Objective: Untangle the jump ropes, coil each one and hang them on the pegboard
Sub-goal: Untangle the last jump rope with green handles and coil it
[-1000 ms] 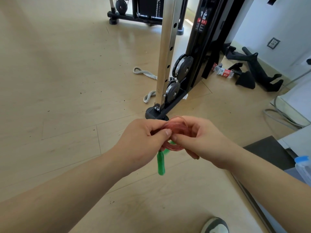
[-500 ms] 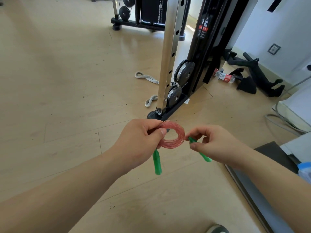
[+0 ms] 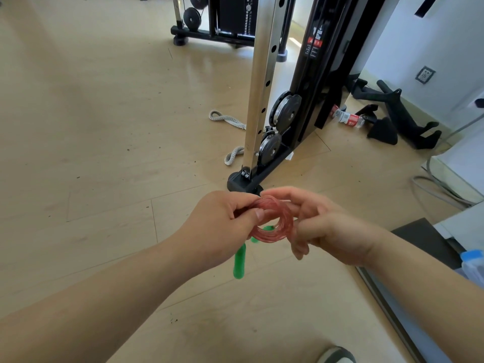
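since the earlier frame the right hand point(image 3: 327, 231) had returned to the coil point(image 3: 275, 224), fingers curled round its right side. the left hand point(image 3: 222, 226) pinched its left side. the coil was held above the floor point(image 3: 104, 153). one handle point(image 3: 239, 263) hung below; the other point(image 3: 267, 228) was mostly hidden. a box point(image 3: 474, 265) was cut off, its contents unclear.

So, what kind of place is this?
Probably a gym, perhaps a home one: a cable machine with pulleys stands here, black bar attachments lie by the wall, and a coiled jump rope is held.
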### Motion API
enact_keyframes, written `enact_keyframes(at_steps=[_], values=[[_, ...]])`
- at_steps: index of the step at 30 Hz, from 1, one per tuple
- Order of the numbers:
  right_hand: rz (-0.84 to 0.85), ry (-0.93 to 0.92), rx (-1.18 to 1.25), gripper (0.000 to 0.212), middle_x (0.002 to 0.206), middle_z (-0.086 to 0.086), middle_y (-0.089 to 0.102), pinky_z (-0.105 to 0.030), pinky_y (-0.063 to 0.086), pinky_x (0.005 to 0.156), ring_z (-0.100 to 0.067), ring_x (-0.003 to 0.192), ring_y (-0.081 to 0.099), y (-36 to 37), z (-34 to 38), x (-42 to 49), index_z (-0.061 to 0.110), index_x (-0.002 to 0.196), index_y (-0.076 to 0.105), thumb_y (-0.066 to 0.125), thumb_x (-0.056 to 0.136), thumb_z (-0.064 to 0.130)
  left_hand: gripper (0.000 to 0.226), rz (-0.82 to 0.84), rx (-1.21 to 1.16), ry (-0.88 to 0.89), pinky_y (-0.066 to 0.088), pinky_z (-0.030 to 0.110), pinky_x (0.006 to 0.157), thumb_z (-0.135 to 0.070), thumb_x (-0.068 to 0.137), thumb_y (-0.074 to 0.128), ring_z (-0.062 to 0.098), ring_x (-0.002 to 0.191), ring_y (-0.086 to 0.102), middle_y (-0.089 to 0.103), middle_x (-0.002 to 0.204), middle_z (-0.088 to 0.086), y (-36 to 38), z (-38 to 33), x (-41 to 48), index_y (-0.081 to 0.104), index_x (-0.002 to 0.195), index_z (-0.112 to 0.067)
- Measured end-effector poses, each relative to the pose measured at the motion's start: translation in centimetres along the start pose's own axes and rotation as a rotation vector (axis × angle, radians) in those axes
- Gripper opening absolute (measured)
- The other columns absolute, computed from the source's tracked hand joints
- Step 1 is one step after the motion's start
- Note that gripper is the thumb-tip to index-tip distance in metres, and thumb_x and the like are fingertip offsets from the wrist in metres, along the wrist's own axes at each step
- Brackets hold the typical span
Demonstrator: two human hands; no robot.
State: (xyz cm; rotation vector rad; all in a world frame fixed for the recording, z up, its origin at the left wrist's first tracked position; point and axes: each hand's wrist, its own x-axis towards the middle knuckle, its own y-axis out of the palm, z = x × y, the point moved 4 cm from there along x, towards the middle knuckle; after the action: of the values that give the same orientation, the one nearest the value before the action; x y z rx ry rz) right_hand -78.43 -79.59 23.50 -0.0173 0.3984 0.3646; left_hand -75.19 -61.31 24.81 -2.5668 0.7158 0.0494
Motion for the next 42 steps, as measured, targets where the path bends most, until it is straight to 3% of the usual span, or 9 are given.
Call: enact_keyframes(at_steps=[5,11,14,20,25,29,33,37,42], values=[[-0.119,-0.077,-0.298,0.030,0.096,-0.019,0.073,-0.042,0.052,0.064,-0.023,0.068,0.064,0.1,0.8,0.1,0.012,0.110,0.073,0.059,0.100,0.037,0.022,0.005,0.047,0.046,0.056,0.049,0.075,-0.022,0.100,0.059,0.029,0.078,0.066,0.070,0.078,0.008,0.3,-0.3,-0.2,0.077,0.101,-0.035],[-0.230,-0.047,-0.578,0.023,0.076,-0.008,0.073,-0.050,0.058,0.070,-0.026,0.067,0.068,0.5,1.0,-0.2,0.015,0.098,0.066,0.054,0.104,0.034,0.018,0.028,0.115,0.067,0.049,0.035,0.066,-0.024,0.100,0.059,0.021,0.072,0.060,0.068,0.077,0.006,0.0,-0.1,0.1,0.076,0.100,-0.031],[-0.236,-0.005,-0.753,0.023,0.081,-0.002,0.071,-0.041,0.054,0.072,-0.017,0.074,0.063,0.9,1.0,-0.5,0.025,0.099,0.057,0.041,0.107,0.040,0.014,0.038,0.154,0.080,0.052,0.036,0.070,-0.024,0.098,0.063,0.016,0.072,0.063,0.070,0.078,0.000,0.1,0.0,0.3,0.075,0.099,-0.032],[-0.319,-0.017,-0.854,0.028,0.081,0.000,0.062,-0.035,0.046,0.066,-0.014,0.068,0.053,0.8,1.4,-0.8,0.022,0.095,0.052,0.035,0.108,0.040,0.040,0.094,0.306,0.011,0.059,0.030,0.085,-0.015,0.092,0.069,-0.001,0.086,0.070,0.070,0.105,-0.018,-0.4,1.6,0.7,0.066,0.127,-0.032],[-0.305,0.014,-0.865,0.030,0.069,0.010,0.053,-0.023,0.037,0.054,-0.004,0.057,0.046,0.8,0.9,-0.6,0.022,0.091,0.050,0.036,0.109,0.041,0.014,-0.064,0.576,0.194,0.055,0.034,0.083,-0.019,0.093,0.065,0.006,0.086,0.061,0.063,0.099,-0.015,-2.1,1.0,1.1,0.075,0.097,-0.027],[-0.227,-0.005,-0.808,0.034,0.066,0.011,0.054,-0.019,0.041,0.060,-0.002,0.061,0.047,1.6,1.1,-0.5,0.016,0.092,0.054,0.036,0.109,0.039,0.008,-0.178,0.584,0.166,0.053,0.036,0.079,-0.030,0.100,0.056,0.011,0.090,0.062,0.064,0.098,-0.014,-3.4,0.6,1.2,0.062,0.098,-0.035],[-0.204,-0.033,-0.755,0.035,0.072,0.008,0.057,-0.035,0.049,0.072,-0.019,0.076,0.057,2.2,1.3,-0.4,0.020,0.091,0.055,0.033,0.108,0.042,0.013,-0.173,0.285,-0.033,0.059,0.041,0.070,-0.029,0.104,0.051,0.017,0.065,0.065,0.074,0.088,-0.002,-2.8,1.2,1.2,0.055,0.092,-0.034],[-0.183,-0.035,-0.803,0.036,0.092,-0.002,0.060,-0.036,0.047,0.079,-0.017,0.088,0.055,2.3,1.1,0.3,0.024,0.093,0.055,0.031,0.108,0.046,0.012,-0.259,-0.208,-0.121,0.065,0.032,0.071,-0.015,0.103,0.058,0.020,0.079,0.077,0.077,0.084,0.003,-3.1,0.7,1.3,0.066,0.095,-0.021],[-0.134,-0.025,-0.770,0.033,0.089,0.006,0.060,-0.034,0.048,0.081,-0.015,0.086,0.056,3.2,0.8,0.5,0.023,0.099,0.056,0.031,0.109,0.042,0.012,-0.341,-0.421,-0.122,0.063,0.025,0.069,-0.002,0.099,0.062,0.020,0.082,0.078,0.078,0.091,0.011,-3.1,0.7,1.2,0.070,0.097,-0.012]])
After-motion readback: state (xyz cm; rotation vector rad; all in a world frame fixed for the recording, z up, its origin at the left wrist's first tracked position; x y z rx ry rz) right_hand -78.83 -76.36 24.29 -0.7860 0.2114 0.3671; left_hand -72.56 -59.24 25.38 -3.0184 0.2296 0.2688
